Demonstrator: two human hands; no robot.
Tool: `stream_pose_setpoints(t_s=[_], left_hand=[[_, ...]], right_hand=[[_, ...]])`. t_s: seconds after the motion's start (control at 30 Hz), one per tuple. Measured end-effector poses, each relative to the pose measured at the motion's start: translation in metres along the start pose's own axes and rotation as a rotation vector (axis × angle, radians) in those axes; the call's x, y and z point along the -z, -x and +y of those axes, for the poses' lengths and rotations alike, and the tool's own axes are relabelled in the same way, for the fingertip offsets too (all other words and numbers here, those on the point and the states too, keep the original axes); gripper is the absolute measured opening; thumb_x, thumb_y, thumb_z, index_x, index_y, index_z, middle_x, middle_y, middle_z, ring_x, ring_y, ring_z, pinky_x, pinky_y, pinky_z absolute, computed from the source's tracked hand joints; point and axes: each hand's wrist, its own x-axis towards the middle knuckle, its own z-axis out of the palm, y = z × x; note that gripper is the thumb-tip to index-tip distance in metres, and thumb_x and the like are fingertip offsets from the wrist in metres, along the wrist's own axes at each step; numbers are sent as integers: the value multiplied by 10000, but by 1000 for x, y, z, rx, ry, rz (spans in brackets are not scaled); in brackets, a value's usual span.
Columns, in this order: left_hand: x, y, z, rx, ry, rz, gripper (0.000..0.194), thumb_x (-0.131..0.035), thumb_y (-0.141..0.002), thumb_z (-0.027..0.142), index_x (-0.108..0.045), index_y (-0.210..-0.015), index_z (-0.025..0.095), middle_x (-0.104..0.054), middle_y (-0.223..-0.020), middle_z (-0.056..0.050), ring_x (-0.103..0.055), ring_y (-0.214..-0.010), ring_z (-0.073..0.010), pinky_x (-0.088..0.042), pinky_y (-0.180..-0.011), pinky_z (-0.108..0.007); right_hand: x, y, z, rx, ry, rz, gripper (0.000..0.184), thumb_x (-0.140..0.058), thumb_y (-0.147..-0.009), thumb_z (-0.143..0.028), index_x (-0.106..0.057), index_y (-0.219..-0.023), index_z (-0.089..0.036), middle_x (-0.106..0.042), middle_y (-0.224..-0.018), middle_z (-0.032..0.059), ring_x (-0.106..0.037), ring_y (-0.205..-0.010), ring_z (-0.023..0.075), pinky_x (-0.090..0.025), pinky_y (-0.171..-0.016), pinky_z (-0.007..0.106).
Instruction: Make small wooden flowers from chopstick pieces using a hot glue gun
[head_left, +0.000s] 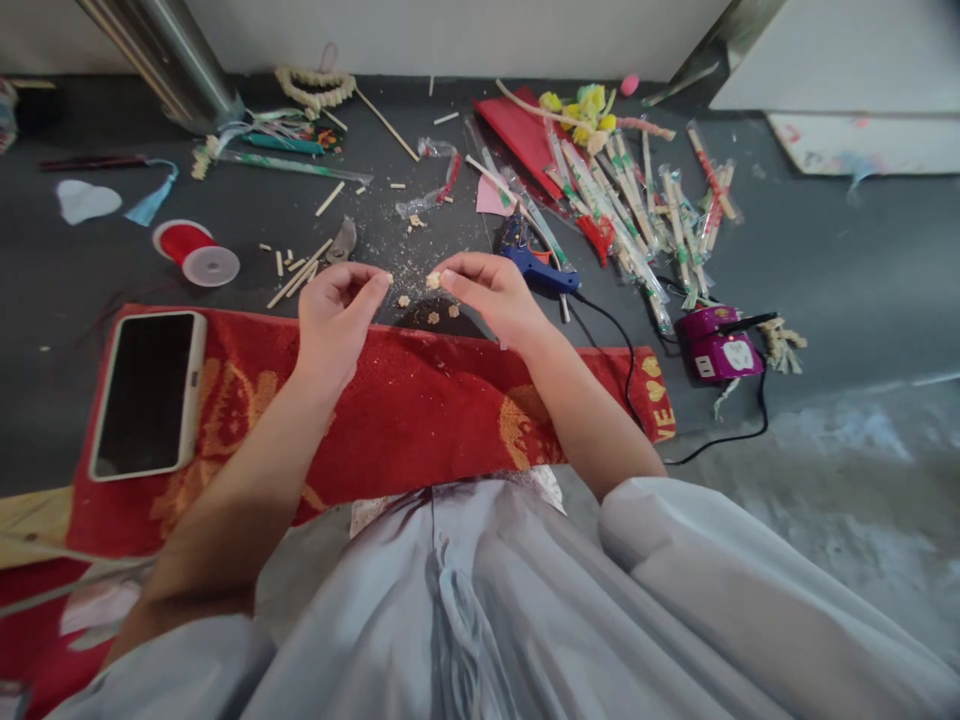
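Observation:
My left hand [336, 318] is closed in a pinch, with a tiny pale piece [389, 278] at its fingertips. Facing it across a small gap, my right hand [495, 298] pinches a pale flower-shaped piece [433, 281]. Both hands are just above the dark table, at the far edge of a red cloth [427, 420]. Below and between them lie small flower-shaped pieces [433, 318] among pale crumbs. Beyond my left hand are cutters [343, 241] and thin wooden sticks [300, 274]. A blue glue gun [541, 270] lies beyond my right hand.
A phone [147, 395] rests on the cloth at left, near a spool of red ribbon [196, 254]. Wrapped sticks [611, 205] are heaped at the back right. A purple box [720, 345] with a black cable stands at right. A metal post [161, 60] rises at back left.

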Motion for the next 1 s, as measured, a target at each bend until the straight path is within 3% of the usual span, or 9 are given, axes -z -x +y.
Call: stream_pose_setpoints(t_s=[0.2, 0.43, 0.7, 0.87, 1.0], left_hand=[[0, 0, -1, 11, -36, -6, 106, -738, -755, 139, -701, -691, 215, -645, -672, 23, -576, -631, -94, -482, -634, -223], [1, 0, -2, 7, -53, -13, 92, -739, -769, 167, -686, -706, 208, -632, -683, 20, -577, -637, -100, -480, -626, -228], [1, 1, -2, -21, -80, -35, 58, -722, -772, 180, -688, -730, 199, -632, -684, 25, -574, -629, -88, -484, -627, -221], [2, 1, -2, -27, -81, -36, 64, -711, -777, 160, -696, -729, 201, -638, -690, 20, -582, -637, -91, -485, -636, -229], [2, 0, -3, -33, -96, -38, 56, -724, -780, 207, -692, -734, 207, -654, -712, 15, -597, -661, -103, -493, -643, -239]], right_hand=[[3, 0, -3, -31, -362, 11, 467, -710, -740, -666, -655, -809, -208, -497, -678, -37, -410, -594, 76, -377, -553, 230], [5, 1, -8, -40, -459, -2, 441, -760, -708, -637, -644, -732, -211, -486, -646, -39, -406, -586, 76, -377, -532, 230], [5, 1, -3, -64, -518, -11, 426, -826, -664, -572, -689, -803, -192, -534, -665, -48, -414, -594, 50, -350, -535, 192], [7, 1, -2, -63, -400, 1, 477, -796, -665, -623, -702, -852, -194, -524, -699, -45, -394, -617, 60, -348, -566, 204], [12, 2, -1, 61, 5, -30, 388, -655, -848, -563, -680, -919, -183, -592, -822, -1, -481, -710, 93, -426, -680, 244]])
